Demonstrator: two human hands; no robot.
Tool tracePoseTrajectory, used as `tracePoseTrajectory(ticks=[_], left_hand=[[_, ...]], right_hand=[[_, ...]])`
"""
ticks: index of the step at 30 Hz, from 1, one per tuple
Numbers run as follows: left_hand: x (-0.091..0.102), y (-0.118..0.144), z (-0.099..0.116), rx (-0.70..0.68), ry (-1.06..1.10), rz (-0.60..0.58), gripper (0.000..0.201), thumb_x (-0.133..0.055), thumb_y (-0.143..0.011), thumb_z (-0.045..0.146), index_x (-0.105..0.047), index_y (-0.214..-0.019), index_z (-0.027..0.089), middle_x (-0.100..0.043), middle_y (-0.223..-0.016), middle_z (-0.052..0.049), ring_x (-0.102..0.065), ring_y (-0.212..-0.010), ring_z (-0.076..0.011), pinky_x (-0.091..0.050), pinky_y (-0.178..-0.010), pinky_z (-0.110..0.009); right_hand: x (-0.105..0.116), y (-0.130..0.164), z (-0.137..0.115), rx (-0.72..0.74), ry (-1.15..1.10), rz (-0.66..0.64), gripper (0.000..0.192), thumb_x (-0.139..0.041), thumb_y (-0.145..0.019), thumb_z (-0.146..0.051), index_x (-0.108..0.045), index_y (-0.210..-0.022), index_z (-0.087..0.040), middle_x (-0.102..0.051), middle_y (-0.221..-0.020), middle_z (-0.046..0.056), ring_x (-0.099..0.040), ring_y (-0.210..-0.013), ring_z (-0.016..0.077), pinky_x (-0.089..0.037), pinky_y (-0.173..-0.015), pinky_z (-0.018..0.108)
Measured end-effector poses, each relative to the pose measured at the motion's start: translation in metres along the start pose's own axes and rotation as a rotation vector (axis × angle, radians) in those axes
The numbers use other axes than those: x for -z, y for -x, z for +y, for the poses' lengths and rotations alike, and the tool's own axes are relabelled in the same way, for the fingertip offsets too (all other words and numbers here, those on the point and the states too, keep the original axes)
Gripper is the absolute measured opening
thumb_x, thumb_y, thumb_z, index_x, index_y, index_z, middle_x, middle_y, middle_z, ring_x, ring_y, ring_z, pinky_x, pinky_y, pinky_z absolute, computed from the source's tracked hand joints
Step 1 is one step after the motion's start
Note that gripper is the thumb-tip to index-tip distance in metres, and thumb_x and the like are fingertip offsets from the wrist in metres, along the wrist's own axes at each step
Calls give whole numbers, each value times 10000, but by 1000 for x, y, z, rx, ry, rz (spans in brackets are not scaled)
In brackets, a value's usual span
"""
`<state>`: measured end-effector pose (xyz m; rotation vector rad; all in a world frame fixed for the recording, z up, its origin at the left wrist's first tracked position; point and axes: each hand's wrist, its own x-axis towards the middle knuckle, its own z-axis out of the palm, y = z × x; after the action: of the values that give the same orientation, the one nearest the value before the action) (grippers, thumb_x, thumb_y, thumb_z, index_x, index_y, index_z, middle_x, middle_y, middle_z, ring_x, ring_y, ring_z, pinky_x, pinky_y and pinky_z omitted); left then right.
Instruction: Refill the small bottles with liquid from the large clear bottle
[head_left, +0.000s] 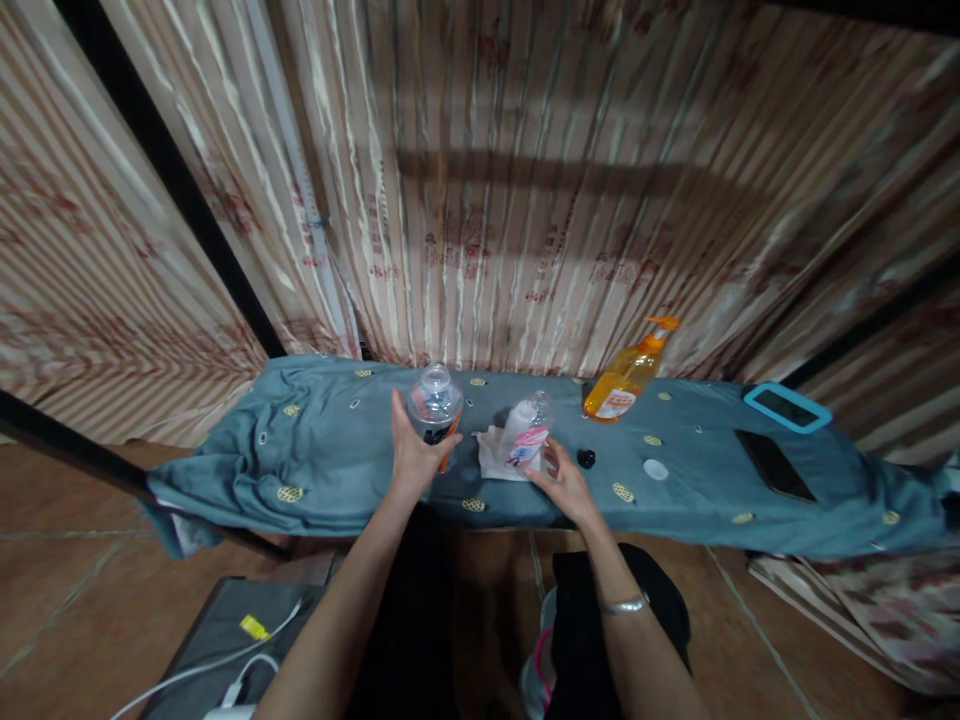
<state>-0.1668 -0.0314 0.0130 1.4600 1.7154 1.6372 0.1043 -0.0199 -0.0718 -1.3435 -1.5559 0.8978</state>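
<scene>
Fingers and thumb of my left hand [414, 450] wrap the side of a clear plastic bottle [436, 405] with an orange and black label. It stands upright and its mouth has no cap. To its right, a smaller clear plastic bottle [529, 430] with a pink and white label leans slightly over a white tissue [491, 455]. My right hand [561, 480] is closed around the lower right side of this smaller bottle. A black cap [586, 458] and a round whitish lid [655, 470] lie on the cloth to the right of that hand.
A pump bottle of orange liquid [622, 385] stands behind the caps. Farther right are a blue-framed oval object [787, 407] and a dark phone [772, 465]. Everything rests on a narrow blue-green cloth [330, 450]. A curtain [480, 200] hangs behind; black poles [172, 180] slant at the sides.
</scene>
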Motion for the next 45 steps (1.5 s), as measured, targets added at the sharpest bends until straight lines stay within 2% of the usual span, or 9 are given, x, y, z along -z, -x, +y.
tracePoseTrajectory(ticks=[5, 9, 13, 19, 24, 30, 34, 38, 45], left_hand=[[-14, -16, -12, 128, 28, -32, 897, -859, -536, 222, -432, -1326, 195, -646, -1221, -101, -639, -1157, -290, -491, -1027, -442], [-6, -17, -5, 114, 77, -3, 752, -854, -513, 235, -511, -1183, 218, -683, -1040, -27, -682, -993, -248, -512, -972, -479], [9, -9, 28, 11, 228, -62, 785, -859, -474, 259, -529, -1183, 191, -681, -1065, -44, -673, -983, -239, -510, -978, -454], [24, 32, 85, 76, 464, -377, 815, -879, -499, 391, -541, -1204, 156, -677, -1172, -108, -657, -1099, -272, -520, -989, -415], [8, 72, 107, 228, 698, -621, 751, -893, -513, 410, -578, -1149, 165, -709, -1113, -102, -687, -1031, -286, -553, -935, -423], [-24, 91, 107, 240, 797, -787, 886, -892, -508, 498, -549, -1256, 172, -680, -1203, -137, -647, -1134, -337, -514, -1001, -469], [-40, 70, 87, 166, 846, -594, 889, -654, -745, 655, -334, -1467, 249, -417, -1540, -125, -354, -1452, -310, -306, -1184, -494], [-61, 35, 71, 83, 563, -328, 876, -684, -779, 513, -270, -1496, 228, -262, -1615, -144, -182, -1522, -295, -143, -1236, -493], [-111, 16, 54, -50, 224, -366, 1077, -844, -551, 169, -290, -1475, 180, -343, -1556, -199, -289, -1475, -348, -207, -1215, -536]], right_hand=[[1, 52, -8, -69, -30, 8, 497, -683, -859, -370, -536, -1306, -210, -560, -1333, 92, -553, -1205, 269, -451, -1008, 538], [-11, 85, -21, -99, -172, -36, 457, -702, -847, -355, -576, -1260, -206, -600, -1286, 80, -558, -1211, 263, -428, -1034, 544], [-26, 99, -38, -141, -437, -102, 444, -710, -842, -339, -585, -1246, -202, -618, -1276, 77, -578, -1199, 256, -413, -1052, 545], [-41, 109, -65, -247, -967, -139, 672, -659, -825, -564, -472, -1391, -255, -582, -1366, 96, -581, -1219, 273, -419, -1042, 562], [-33, 126, -80, -417, -1258, -125, 771, -640, -580, -856, -702, -1047, -246, -729, -1138, 87, -695, -1036, 293, -551, -844, 540], [-11, 145, -87, -510, -1332, 135, 497, -868, -468, -601, -754, -830, -280, -781, -841, 19, -739, -739, 209, -578, -589, 333], [9, 150, -99, -525, -1325, 255, 453, -870, -494, -552, -767, -848, -289, -783, -919, 47, -748, -817, 265, -552, -562, 280], [29, 146, -101, -528, -1273, 391, 456, -880, -502, -511, -769, -856, -247, -779, -937, 91, -748, -804, 287, -565, -560, 285], [41, 137, -87, -550, -1172, 520, 464, -878, -535, -495, -763, -917, -259, -782, -935, 70, -751, -778, 288, -589, -569, 305]])
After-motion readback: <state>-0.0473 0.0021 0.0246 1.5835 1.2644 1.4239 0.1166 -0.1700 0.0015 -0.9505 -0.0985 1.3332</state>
